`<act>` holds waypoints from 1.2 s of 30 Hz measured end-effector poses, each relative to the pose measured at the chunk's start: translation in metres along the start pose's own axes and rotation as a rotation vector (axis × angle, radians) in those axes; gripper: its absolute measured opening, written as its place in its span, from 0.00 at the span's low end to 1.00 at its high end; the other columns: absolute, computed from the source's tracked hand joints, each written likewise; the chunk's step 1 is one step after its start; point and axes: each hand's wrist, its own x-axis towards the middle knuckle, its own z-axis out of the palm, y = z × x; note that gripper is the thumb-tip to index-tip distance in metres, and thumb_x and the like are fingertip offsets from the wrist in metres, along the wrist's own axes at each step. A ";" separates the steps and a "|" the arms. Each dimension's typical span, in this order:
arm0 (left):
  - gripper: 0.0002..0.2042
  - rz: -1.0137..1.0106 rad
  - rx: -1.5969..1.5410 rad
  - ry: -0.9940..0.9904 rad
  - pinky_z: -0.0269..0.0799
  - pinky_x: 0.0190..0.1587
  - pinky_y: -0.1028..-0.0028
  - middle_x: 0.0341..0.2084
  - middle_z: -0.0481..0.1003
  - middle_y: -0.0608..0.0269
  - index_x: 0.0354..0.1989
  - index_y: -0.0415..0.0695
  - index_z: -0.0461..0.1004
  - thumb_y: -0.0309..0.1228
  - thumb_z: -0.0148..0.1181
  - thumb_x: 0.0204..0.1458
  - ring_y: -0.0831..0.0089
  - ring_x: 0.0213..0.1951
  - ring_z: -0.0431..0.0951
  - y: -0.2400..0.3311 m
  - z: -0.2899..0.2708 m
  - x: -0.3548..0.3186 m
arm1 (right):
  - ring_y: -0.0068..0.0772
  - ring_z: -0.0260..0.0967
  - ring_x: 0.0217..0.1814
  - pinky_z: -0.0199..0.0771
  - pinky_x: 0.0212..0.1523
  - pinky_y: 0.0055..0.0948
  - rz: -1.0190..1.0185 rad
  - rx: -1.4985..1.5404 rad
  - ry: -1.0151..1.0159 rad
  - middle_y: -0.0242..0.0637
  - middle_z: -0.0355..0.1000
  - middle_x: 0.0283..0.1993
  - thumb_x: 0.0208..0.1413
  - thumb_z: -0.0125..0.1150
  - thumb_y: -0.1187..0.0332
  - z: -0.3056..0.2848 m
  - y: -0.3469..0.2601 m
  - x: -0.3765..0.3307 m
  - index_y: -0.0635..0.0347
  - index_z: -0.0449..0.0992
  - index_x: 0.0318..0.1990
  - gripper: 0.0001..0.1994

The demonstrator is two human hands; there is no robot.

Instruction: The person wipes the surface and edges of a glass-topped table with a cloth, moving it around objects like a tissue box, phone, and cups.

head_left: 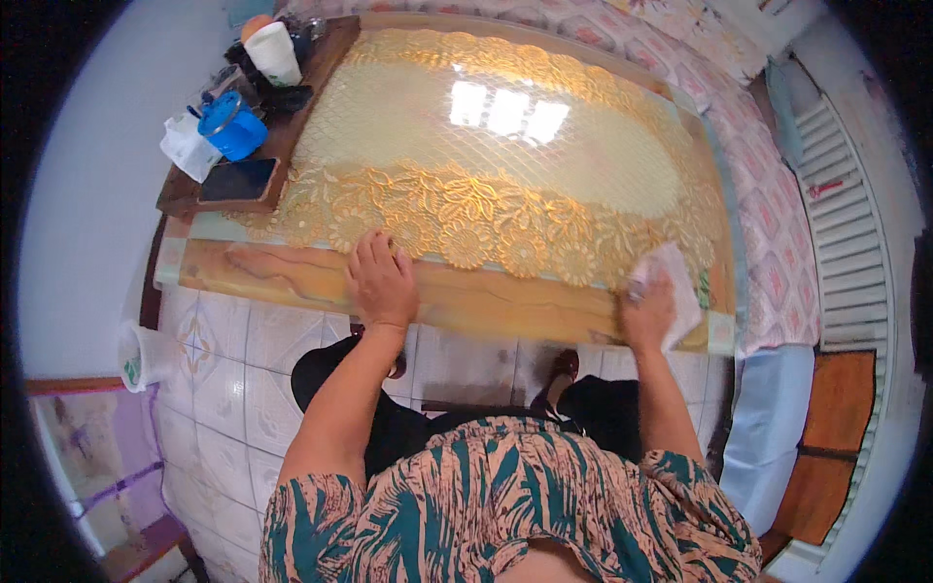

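My left hand (pixel 380 281) lies flat, palm down with fingers apart, on the near edge of a glass-topped wooden table (pixel 466 296) covered by a gold lace cloth (pixel 486 209). My right hand (pixel 649 309) presses a crumpled white cloth (pixel 677 282) against the table's near right corner. The cloth sticks out above and to the right of my fingers.
At the table's far left sit a blue lidded pot (pixel 233 126), a white cup (pixel 273 53), a dark phone (pixel 238 180) and a white tissue pack (pixel 188 146). A patterned bed cover (pixel 768 223) lies to the right. A tiled floor (pixel 243 369) is below, and a white plastic bag (pixel 141 355) at left.
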 end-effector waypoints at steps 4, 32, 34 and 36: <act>0.14 0.024 -0.005 0.019 0.60 0.56 0.60 0.51 0.69 0.61 0.46 0.47 0.69 0.32 0.55 0.50 0.60 0.56 0.66 -0.006 0.005 -0.001 | 0.51 0.41 0.74 0.38 0.71 0.50 -0.319 0.252 -0.130 0.52 0.47 0.71 0.46 0.64 0.54 -0.010 -0.119 -0.036 0.58 0.56 0.67 0.40; 0.11 -0.080 0.028 0.149 0.63 0.53 0.60 0.43 0.71 0.54 0.41 0.41 0.69 0.29 0.53 0.49 0.54 0.49 0.68 -0.093 -0.004 0.029 | 0.48 0.37 0.75 0.42 0.69 0.52 -0.127 -0.091 -0.220 0.45 0.44 0.73 0.54 0.54 0.46 0.011 -0.119 0.072 0.47 0.52 0.70 0.37; 0.11 -0.090 0.025 0.146 0.62 0.54 0.59 0.44 0.71 0.53 0.41 0.41 0.70 0.29 0.53 0.49 0.54 0.50 0.68 -0.088 -0.005 0.030 | 0.49 0.37 0.75 0.40 0.70 0.52 -0.324 0.051 -0.172 0.48 0.44 0.73 0.54 0.54 0.48 0.021 -0.184 0.064 0.48 0.51 0.70 0.38; 0.11 -0.098 0.026 0.139 0.62 0.54 0.60 0.44 0.71 0.53 0.42 0.41 0.70 0.29 0.53 0.49 0.54 0.50 0.68 -0.088 -0.008 0.030 | 0.50 0.38 0.75 0.38 0.70 0.52 -0.558 0.206 -0.279 0.49 0.44 0.73 0.52 0.57 0.50 0.013 -0.250 0.044 0.50 0.52 0.69 0.38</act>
